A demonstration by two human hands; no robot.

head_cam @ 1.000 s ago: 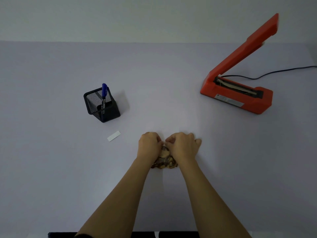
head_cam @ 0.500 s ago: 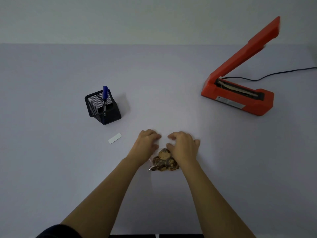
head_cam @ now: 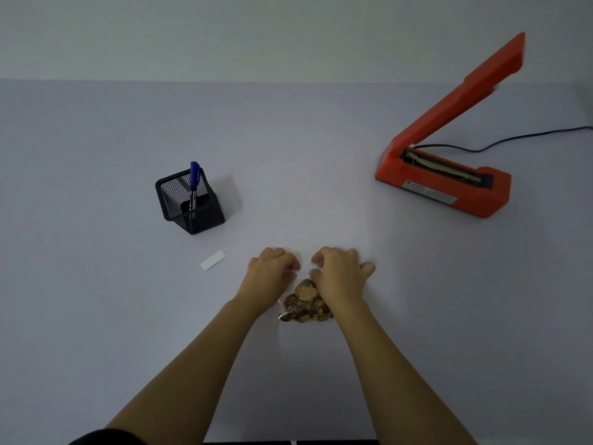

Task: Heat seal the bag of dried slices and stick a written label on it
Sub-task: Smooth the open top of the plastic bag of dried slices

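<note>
1. The left grip [head_cam: 272,273] and right grip [head_cam: 340,273] sit side by side at the near centre of the bench [head_cam: 96,316]. Both have their fingers curled down onto the clear film at the mouth of the bag [head_cam: 290,311], pinching it as far as I can make out. The film is nearly invisible there.
2. The dried slices [head_cam: 303,292] are heaped at the 6 o'clock end of the bag, between the two wrists, and the bag lies flat on the bench.
3. My worry is the mouth. If it lifts creased or with a slice riding up into it, the seal would likely come out wrinkled or leaky. A one-sided pull could also tip slices out, since nothing closes the bag yet.
4. The heat sealer [head_cam: 449,191] stands well apart at 2 o'clock with its arm [head_cam: 481,81] raised and the sealing strip exposed. I'd keep fingertips off that strip — whether it is hot I cannot tell. Its cord [head_cam: 529,136] trails off toward 3 o'clock behind it, away from the carry path.
5. The stretch of bench between the bag and the sealer shows nothing lying on it, so that move looks easy.
6. The label [head_cam: 212,260] lies near at 9 o'clock, loose and light — a sweeping forearm could flick it away.
7. The mesh pen holder [head_cam: 192,207] stands at 10 o'clock with the blue pen [head_cam: 193,178] upright in it. It looks light enough to topple if it is knocked when someone reaches for the pen.
8. The bench's near edge runs just under the elbows and its far edge meets the wall at 12 o'clock.
</note>
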